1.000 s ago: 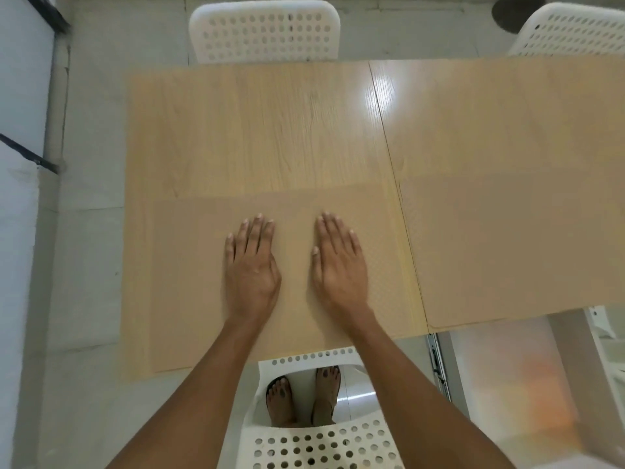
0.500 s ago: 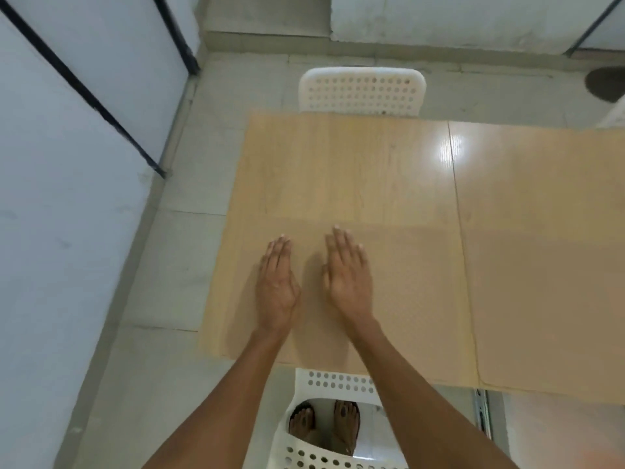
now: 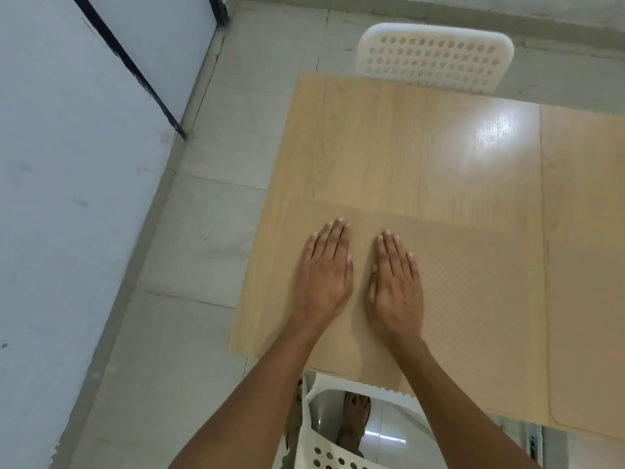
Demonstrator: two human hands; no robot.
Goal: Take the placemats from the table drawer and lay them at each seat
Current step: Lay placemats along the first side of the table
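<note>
Seen from above, the left hand (image 3: 324,278) and right hand (image 3: 396,288) lie flat, palms down, fingers straight and close together, gripping nothing. Both press on a tan placemat (image 3: 473,299) on the near edge of the wooden table (image 3: 406,147), beside a second placemat (image 3: 588,333) to its right.

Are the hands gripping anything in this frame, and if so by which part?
Nothing is gripped. The left hand and right hand lie flat, fingers extended, palms down on the near placemat.

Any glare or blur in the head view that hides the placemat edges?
Head view: bright glare on the bare table, beyond the placemat; its far edge is faint, low contrast against the wood. Soft shadows lie beside the left hand and right hand. Wide-angle bending shows at the wall.
</note>
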